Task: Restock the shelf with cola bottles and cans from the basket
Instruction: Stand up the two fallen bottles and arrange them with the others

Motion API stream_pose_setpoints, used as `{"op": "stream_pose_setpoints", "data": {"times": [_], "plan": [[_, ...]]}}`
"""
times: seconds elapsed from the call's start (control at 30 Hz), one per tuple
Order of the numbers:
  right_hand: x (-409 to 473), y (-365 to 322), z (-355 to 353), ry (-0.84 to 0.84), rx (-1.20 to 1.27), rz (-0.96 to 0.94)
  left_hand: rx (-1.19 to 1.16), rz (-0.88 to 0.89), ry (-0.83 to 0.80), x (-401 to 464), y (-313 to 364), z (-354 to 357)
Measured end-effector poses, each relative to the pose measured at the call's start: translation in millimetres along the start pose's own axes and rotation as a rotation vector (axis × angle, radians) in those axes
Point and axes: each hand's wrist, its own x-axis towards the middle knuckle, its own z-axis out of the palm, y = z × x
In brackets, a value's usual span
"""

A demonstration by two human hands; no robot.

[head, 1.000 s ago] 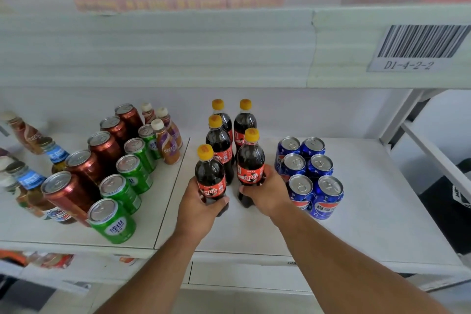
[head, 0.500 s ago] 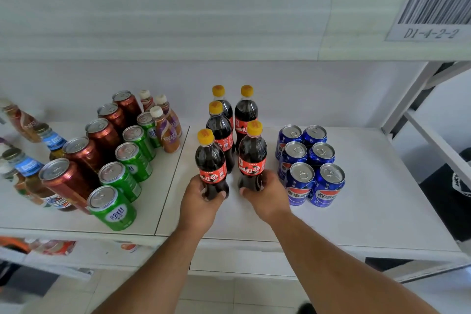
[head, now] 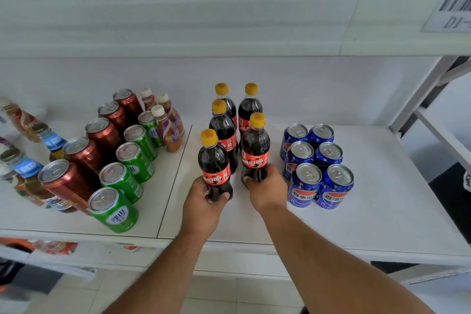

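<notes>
- The left hand [head: 204, 205] grips the base of the front-left cola bottle [head: 214, 164], which stands upright on the white shelf [head: 382, 211].
- The right hand [head: 267, 192] wraps the base of the front-right cola bottle [head: 255, 150], also upright and slightly further back.
- Three more yellow-capped bottles [head: 223, 122] stand behind them, toward the shelf's back edge.
- Six blue cola cans [head: 316, 163] stand in pairs just right of the bottles.
- Green cans [head: 127, 176] and copper-red cans [head: 84, 158] fill the left panel.
</notes>
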Motion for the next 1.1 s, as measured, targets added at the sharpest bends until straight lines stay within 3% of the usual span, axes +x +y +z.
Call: {"op": "stream_pose_setpoints", "data": {"times": [1.1], "plan": [[38.9,-14.2,14.3,-0.030,-0.013,0.009,0.007,-0.013,-0.022,2.4,-7.9,-2.0]]}}
